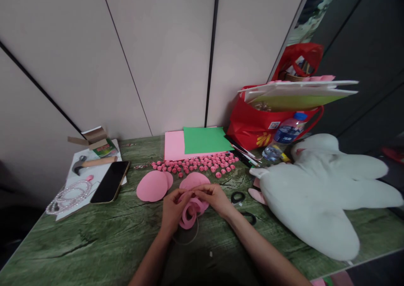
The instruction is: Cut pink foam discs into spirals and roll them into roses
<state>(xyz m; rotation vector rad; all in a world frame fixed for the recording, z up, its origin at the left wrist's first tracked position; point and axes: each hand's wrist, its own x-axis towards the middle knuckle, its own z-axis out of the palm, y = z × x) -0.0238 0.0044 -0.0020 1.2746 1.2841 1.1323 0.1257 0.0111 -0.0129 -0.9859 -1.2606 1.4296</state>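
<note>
Both hands meet over the near middle of the table, pinching a curled pink paper spiral [188, 223]. My left hand [172, 210] has its fingers closed on the left of its upper edge. From the right, my right hand [214, 196] closes thumb and fingers on the same strip; the fingertips nearly touch. A thin pale loop [192, 240] hangs or lies below the spiral; which, I cannot tell. Just beyond the hands lies a round pink paper piece [195, 179], partly covered. Left of them are pink paper circles [152, 186], overlapping.
Many small pink rolled pieces [195, 164] lie before green [206, 140] and pink sheets [173, 145]. At left are a phone [110, 182], hammer [94, 163] and bead string [72, 195]. Right: black tape rolls [237, 197], plush toy [309, 193], bottle [285, 134], red bag [243, 121].
</note>
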